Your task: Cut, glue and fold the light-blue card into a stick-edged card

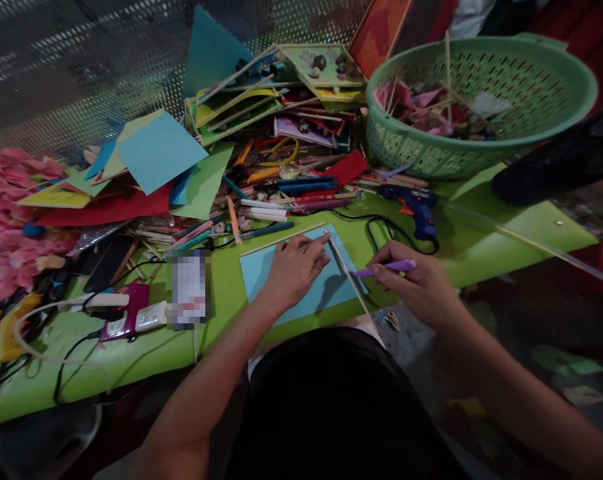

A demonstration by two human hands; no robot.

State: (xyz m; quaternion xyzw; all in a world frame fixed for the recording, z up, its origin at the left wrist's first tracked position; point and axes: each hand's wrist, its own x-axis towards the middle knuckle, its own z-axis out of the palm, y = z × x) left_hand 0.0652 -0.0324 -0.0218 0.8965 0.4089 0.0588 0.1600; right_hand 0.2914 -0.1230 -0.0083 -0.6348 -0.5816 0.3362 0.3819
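Observation:
A sheet of light blue paper lies at the table's front edge. My left hand rests palm down over it, fingers stretched out, with a fingertip at the upper end of a thin wooden stick. That stick slants down across the right part of the paper and past the table edge. Along the paper's top edge runs another thin stick. In my right hand is a purple pen, gripped between thumb and fingers, its tip close to the slanting stick.
A blue glue gun with a black cord lies behind my right hand. Further back stands a green basket of scraps. Pens, coloured paper and stick-framed trays pile up behind. At left are a power strip and pink paper flowers.

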